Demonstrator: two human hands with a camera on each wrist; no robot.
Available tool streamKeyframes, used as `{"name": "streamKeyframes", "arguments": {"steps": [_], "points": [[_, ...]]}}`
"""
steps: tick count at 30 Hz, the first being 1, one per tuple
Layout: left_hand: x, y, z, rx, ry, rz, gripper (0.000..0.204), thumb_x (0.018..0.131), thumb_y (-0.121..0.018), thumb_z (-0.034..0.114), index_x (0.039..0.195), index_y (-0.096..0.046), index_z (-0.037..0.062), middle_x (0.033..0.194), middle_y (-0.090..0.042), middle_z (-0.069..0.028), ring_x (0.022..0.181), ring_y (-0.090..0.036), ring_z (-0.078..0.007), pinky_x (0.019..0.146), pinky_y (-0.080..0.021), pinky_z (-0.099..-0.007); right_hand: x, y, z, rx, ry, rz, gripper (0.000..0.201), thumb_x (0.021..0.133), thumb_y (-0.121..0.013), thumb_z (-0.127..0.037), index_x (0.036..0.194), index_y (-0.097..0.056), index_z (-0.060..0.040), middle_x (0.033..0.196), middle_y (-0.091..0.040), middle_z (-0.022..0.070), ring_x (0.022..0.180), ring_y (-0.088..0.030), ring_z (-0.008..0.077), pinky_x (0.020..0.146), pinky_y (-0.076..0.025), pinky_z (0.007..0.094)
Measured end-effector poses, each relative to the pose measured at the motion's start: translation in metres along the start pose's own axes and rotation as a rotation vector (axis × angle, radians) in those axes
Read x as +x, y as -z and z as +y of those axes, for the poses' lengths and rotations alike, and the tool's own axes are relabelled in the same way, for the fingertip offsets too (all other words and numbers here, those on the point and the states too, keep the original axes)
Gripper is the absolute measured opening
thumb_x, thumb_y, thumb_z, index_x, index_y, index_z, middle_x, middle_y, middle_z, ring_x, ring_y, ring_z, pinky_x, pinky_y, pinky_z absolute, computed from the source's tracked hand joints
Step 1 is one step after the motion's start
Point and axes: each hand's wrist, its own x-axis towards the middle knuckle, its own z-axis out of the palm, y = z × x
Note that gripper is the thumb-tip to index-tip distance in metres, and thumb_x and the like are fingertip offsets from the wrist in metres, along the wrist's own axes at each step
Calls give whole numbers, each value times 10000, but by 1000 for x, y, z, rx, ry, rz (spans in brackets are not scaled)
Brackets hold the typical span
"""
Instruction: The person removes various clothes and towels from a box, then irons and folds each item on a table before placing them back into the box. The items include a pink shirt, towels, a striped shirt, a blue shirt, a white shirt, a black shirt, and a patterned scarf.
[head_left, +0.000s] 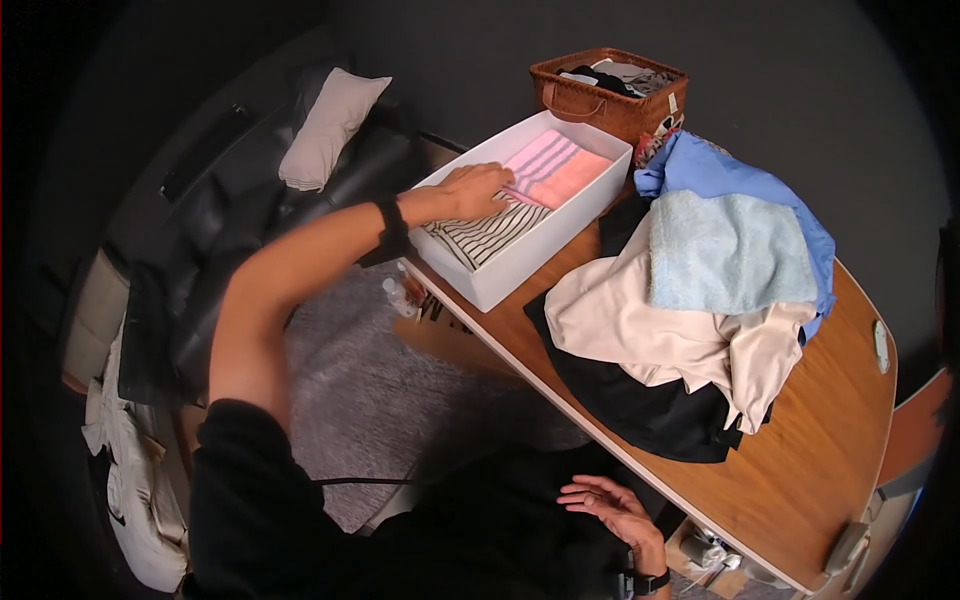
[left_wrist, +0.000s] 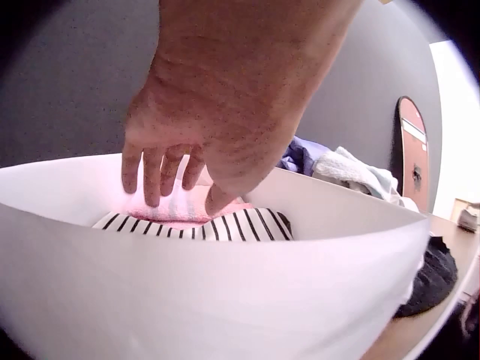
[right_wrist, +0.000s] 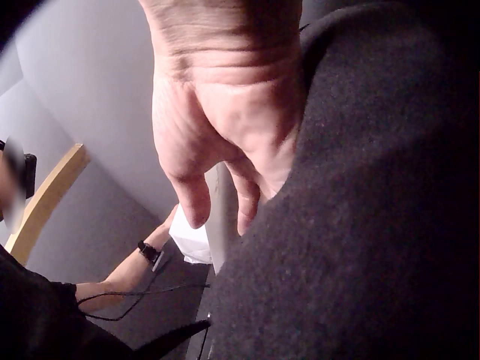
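A white open box (head_left: 488,285) stands at the table's left edge, with a folded pink and orange striped cloth (head_left: 570,178) and a black-and-white striped cloth (head_left: 485,235) inside. Over them is my left hand (head_left: 472,190), fingers spread and bent a little downward; in the left wrist view the hand (left_wrist: 199,135) hangs above the striped cloth (left_wrist: 247,225), gripping nothing visible. Whether the fingertips touch the cloth I cannot tell. Near my body, below the table's edge, my right hand (head_left: 612,505) is held with relaxed fingers; in the right wrist view the hand (right_wrist: 232,120) is beside dark clothing (right_wrist: 360,187), holding nothing.
On the wooden table (head_left: 800,470) lies a pile with a light blue towel (head_left: 730,250), a cream garment (head_left: 630,320), a blue garment (head_left: 700,165) and a black one (head_left: 640,420). Behind the box stands a brown woven basket (head_left: 590,108). A pillow (head_left: 330,130) lies on a dark sofa.
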Motion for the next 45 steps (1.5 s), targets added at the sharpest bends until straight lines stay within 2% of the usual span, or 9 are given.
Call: {"name": "streamKeyframes", "arguments": {"steps": [10,16,20,26,32,35,37,40,45], "points": [[-23,-6,15,244,112,-712,661,871,-715,478,1382,-612,71,1310,-673,-215,1242,-631,-379,1056,-485,-467,1,-2,-3,-2,-12,-5,424,1032,-600,-49,1439,-512,28,1365,-617,228,1250,-638,349,1072,-534,419],[15,-18,21,30,-68,55,399,912,-639,320,1210,-731,70,1171,-741,-176,1111,-694,-352,939,-540,-429,2,-3,-3,12,-13,3,427,1031,-609,-59,1438,-513,27,1360,-620,226,1249,-639,346,1073,-533,414],[17,-22,47,-58,-205,-308,369,932,-605,225,1235,-706,40,1240,-699,-202,1169,-663,-343,948,-545,-445,-1,-3,-2,14,-3,11,435,1029,-620,-76,1437,-513,28,1361,-621,224,1252,-637,346,1073,-531,416],[21,-28,29,22,-92,-97,540,944,-610,456,1274,-684,36,1314,-667,-205,1212,-641,-381,1025,-512,-477,-1,-2,-1,-2,13,7,408,1046,-569,-48,1433,-501,58,1358,-605,253,1264,-616,399,1084,-509,487],[17,-63,-38,93,93,-153,937,901,-575,703,1467,-503,-39,1479,-532,-259,1358,-535,-397,1125,-434,-479,-1,1,0,5,17,-27,434,1045,-590,-83,1451,-493,35,1382,-608,220,1271,-627,339,1081,-523,409],[11,-35,-25,72,94,-260,927,947,-527,692,1484,-456,-60,1536,-448,-275,1403,-473,-407,1178,-366,-472,1,3,2,5,13,-56,446,1049,-592,-96,1461,-482,32,1394,-598,213,1288,-615,325,1083,-518,399],[20,0,-13,162,72,-399,801,924,-617,607,1456,-530,14,1413,-586,-262,1317,-564,-404,1098,-447,-497,-1,3,3,-9,11,-70,452,1052,-591,-107,1467,-474,29,1402,-592,204,1296,-609,312,1088,-513,390],[14,39,37,226,56,43,515,934,-653,354,1361,-640,67,1248,-703,-215,1176,-666,-390,1014,-523,-471,-3,-1,-5,-71,8,-94,456,1057,-591,-109,1481,-468,7,1401,-598,166,1283,-616,257,1089,-502,348],[25,71,132,61,-300,287,455,936,-639,264,1325,-645,28,1207,-704,-225,1111,-681,-389,959,-546,-469,-20,-9,-16,-301,2,14,462,1044,-617,-93,1484,-489,-36,1376,-622,121,1242,-629,184,1045,-506,300]]}}
